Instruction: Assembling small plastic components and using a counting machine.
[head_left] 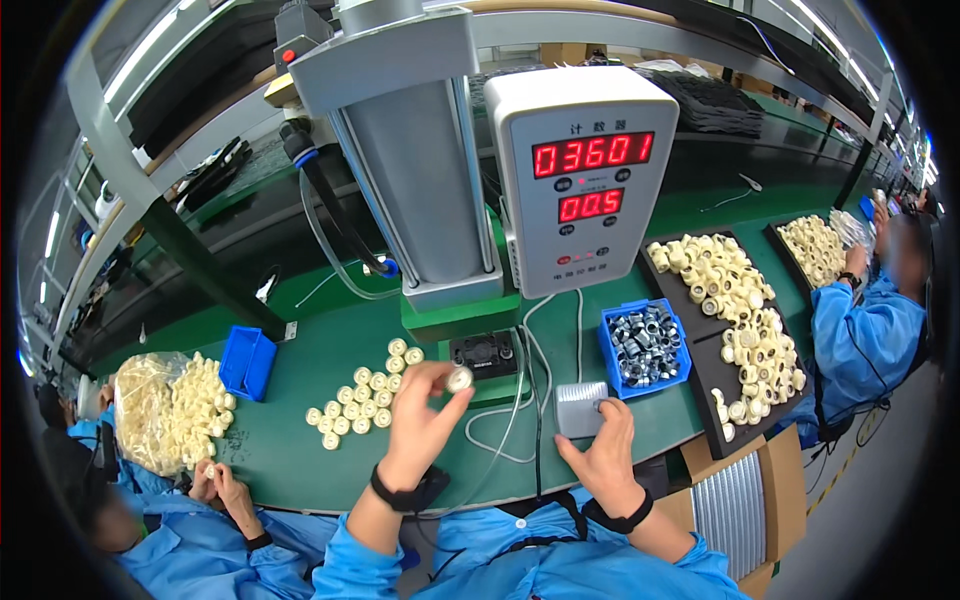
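Observation:
Between the fingertips of my left hand (422,410) is a round cream plastic cap (459,380) with a metal centre, held up just before the press (425,190). Below the press's cylinder sits a black fixture block (483,352) on a green base. My right hand (608,455) is by the grey ribbed box (580,408), its fingertips closed on a small grey metal ring (601,405). A blue bin (684,368) full of such rings stands just beyond that hand. Several cream caps (361,394) with metal centres lie grouped left of my left hand.
A white counter box (585,190) with red digits is mounted beside the press. Black trays (702,345) of cream parts stand right; a bag of cream parts (150,410) and a blue bin (249,362) stand left. Loose cables cross the green table. Co-workers sit on both sides.

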